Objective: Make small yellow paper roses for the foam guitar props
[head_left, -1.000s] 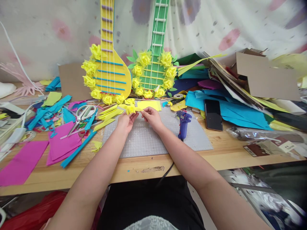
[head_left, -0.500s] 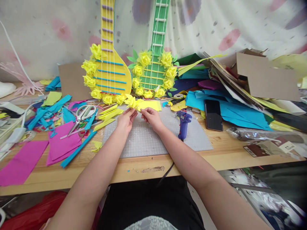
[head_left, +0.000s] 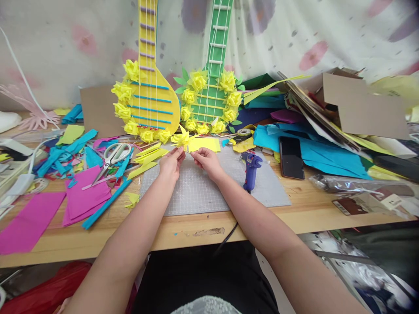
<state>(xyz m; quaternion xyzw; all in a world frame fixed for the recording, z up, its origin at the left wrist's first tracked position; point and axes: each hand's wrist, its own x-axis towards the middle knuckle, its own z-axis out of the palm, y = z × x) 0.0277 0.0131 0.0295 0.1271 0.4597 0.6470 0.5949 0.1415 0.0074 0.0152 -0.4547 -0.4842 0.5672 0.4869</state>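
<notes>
Hands meet over the mat (head_left: 209, 192) on the desk (head_left: 196, 229). Left hand (head_left: 170, 165) and right hand (head_left: 207, 161) each keep a pinching grip on the flower (head_left: 181, 139). Glue gun (head_left: 251, 169) stands at 3 o'clock.

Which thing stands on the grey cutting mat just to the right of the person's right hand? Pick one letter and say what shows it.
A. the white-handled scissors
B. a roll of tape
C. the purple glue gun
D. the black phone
C: the purple glue gun stands upright on the grey cutting mat beside the right hand, while the scissors lie off the mat to the left and the phone lies beyond its right edge.
</notes>
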